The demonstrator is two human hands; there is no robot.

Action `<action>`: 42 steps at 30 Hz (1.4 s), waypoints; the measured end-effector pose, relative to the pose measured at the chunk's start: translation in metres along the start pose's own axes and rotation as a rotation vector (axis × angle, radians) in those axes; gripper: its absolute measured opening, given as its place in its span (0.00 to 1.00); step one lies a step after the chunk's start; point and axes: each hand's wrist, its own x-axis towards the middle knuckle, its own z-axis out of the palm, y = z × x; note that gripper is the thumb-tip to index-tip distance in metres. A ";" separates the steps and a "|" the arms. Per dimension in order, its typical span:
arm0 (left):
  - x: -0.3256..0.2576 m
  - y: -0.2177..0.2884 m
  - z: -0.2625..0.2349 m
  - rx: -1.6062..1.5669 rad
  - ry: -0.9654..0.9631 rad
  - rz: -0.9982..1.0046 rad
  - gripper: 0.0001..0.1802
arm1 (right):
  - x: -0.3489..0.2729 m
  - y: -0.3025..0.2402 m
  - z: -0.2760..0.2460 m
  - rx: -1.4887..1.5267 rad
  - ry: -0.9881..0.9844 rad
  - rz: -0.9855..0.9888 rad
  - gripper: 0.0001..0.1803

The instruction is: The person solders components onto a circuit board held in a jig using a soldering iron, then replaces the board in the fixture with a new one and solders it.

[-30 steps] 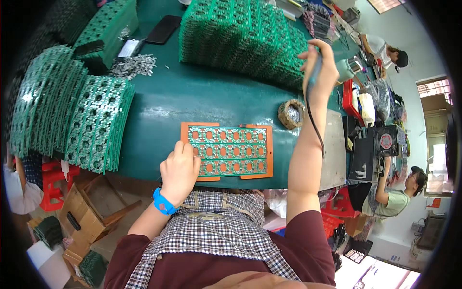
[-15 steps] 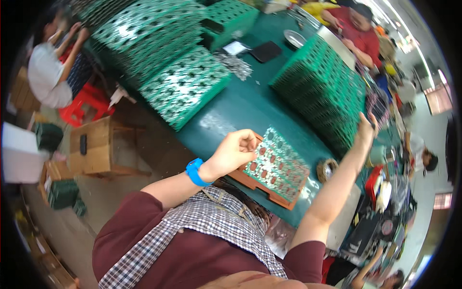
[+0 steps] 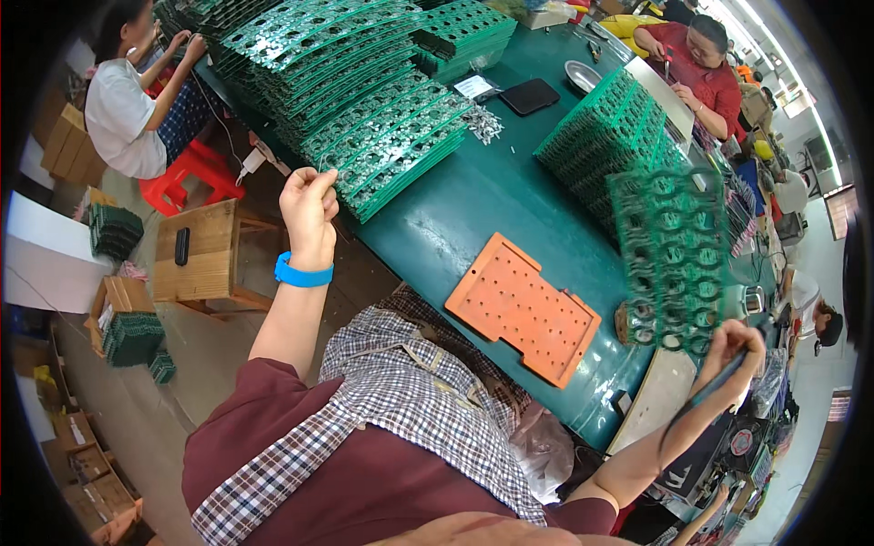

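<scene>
My left hand (image 3: 310,211), with a blue wristband, is closed in a pinch at the near-left corner of a low stack of green circuit boards (image 3: 391,136). What its fingertips hold, if anything, I cannot make out. My right hand (image 3: 731,357) is closed at the lower edge of a green circuit board (image 3: 672,259), which hangs tilted and blurred at the right. A dark cord or thin tool also runs along that hand and forearm. Between my hands, an orange fixture plate (image 3: 523,309) with rows of small holes lies on the table, its face uncovered.
Tall stacks of green boards (image 3: 319,55) stand at the far left, another stack (image 3: 605,118) at the right. A black phone (image 3: 530,96), small metal pieces (image 3: 484,125) and a round dish (image 3: 583,75) lie beyond. Co-workers sit at far left and far right. A wooden stool (image 3: 196,250) stands left.
The board has left the orange plate and is now at my right hand. My left hand has moved left to the low stack; my right hand has come nearer and to the right.
</scene>
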 end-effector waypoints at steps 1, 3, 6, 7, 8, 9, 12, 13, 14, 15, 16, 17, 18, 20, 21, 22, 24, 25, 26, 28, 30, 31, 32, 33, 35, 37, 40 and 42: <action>-0.002 0.000 0.006 -0.026 0.001 0.004 0.12 | -0.010 -0.012 0.006 0.043 -0.023 0.035 0.12; 0.000 0.000 0.015 -0.033 0.039 0.023 0.12 | -0.025 -0.026 0.018 0.026 -0.087 -0.039 0.13; 0.017 0.001 0.021 -0.006 0.084 0.073 0.11 | -0.053 -0.024 0.040 0.276 -0.225 0.093 0.15; 0.018 0.001 0.019 0.033 0.059 0.094 0.11 | -0.056 -0.023 0.041 0.117 -0.305 -0.066 0.15; 0.020 0.000 0.018 0.067 0.034 0.124 0.10 | -0.055 -0.021 0.045 -0.035 -0.382 -0.231 0.16; 0.019 0.001 0.016 0.095 0.035 0.153 0.09 | -0.050 -0.024 0.052 -0.040 -0.442 -0.348 0.16; 0.012 0.003 0.019 0.117 0.081 0.234 0.09 | -0.053 -0.025 0.062 -0.088 -0.578 -0.589 0.15; 0.009 -0.002 0.017 0.106 0.052 0.246 0.09 | -0.063 -0.020 0.062 -0.096 -0.554 -0.630 0.16; 0.006 -0.004 0.021 0.086 0.066 0.215 0.09 | -0.071 -0.015 0.064 -0.096 -0.518 -0.676 0.16; 0.003 -0.004 0.020 0.081 0.070 0.200 0.09 | -0.076 -0.018 0.064 -0.101 -0.515 -0.694 0.16; -0.002 -0.001 0.017 0.077 0.077 0.189 0.09 | -0.083 -0.019 0.061 -0.100 -0.510 -0.713 0.17; -0.007 0.001 0.016 0.081 0.072 0.196 0.09 | -0.093 -0.018 0.055 -0.132 -0.547 -0.708 0.16; -0.005 -0.003 0.016 0.099 0.057 0.167 0.09 | -0.101 -0.018 0.049 -0.179 -0.612 -0.674 0.16; -0.006 -0.005 0.012 0.068 0.017 0.157 0.09 | -0.113 -0.026 0.043 -0.178 -0.718 -0.643 0.15; -0.009 -0.006 0.013 0.065 0.046 0.192 0.09 | -0.121 -0.030 0.046 -0.161 -0.637 -0.678 0.15; -0.012 -0.009 0.014 0.067 0.071 0.217 0.09 | -0.130 -0.030 0.045 -0.167 -0.662 -0.651 0.15; -0.033 -0.013 0.021 0.252 -0.055 0.324 0.08 | -0.150 -0.029 0.050 -0.239 -0.770 -0.555 0.15; -0.049 -0.015 0.026 0.419 -0.170 0.441 0.08 | -0.148 -0.031 0.051 -0.228 -0.761 -0.521 0.15; -0.073 -0.014 0.036 0.549 -0.367 0.409 0.08 | -0.144 -0.033 0.052 -0.223 -0.757 -0.468 0.16; -0.099 -0.016 0.042 0.821 -0.788 0.463 0.09 | -0.137 -0.023 0.050 -0.066 -0.606 -0.333 0.16; -0.103 -0.032 0.049 0.930 -0.917 0.584 0.10 | -0.112 -0.019 0.046 -0.112 -0.587 -0.268 0.16; -0.103 -0.036 0.055 0.946 -1.041 0.616 0.10 | -0.106 -0.014 0.048 -0.097 -0.608 -0.180 0.16; -0.101 -0.040 0.058 0.958 -1.157 0.653 0.11 | -0.103 -0.009 0.049 -0.078 -0.625 -0.098 0.16; -0.095 -0.045 0.062 1.000 -1.265 0.673 0.12 | -0.101 -0.007 0.048 -0.046 -0.666 -0.027 0.16; -0.092 -0.044 0.072 1.044 -1.396 0.648 0.12 | -0.102 0.000 0.048 -0.051 -0.717 0.017 0.16; -0.088 -0.044 0.078 1.158 -1.574 0.676 0.15 | -0.103 0.003 0.050 0.011 -0.786 0.086 0.15; -0.086 -0.051 0.078 1.188 -1.671 0.742 0.19 | -0.094 -0.005 0.057 0.022 -0.839 0.081 0.16; -0.086 -0.055 0.077 1.227 -1.709 0.778 0.21 | -0.093 -0.004 0.058 -0.013 -0.884 0.079 0.16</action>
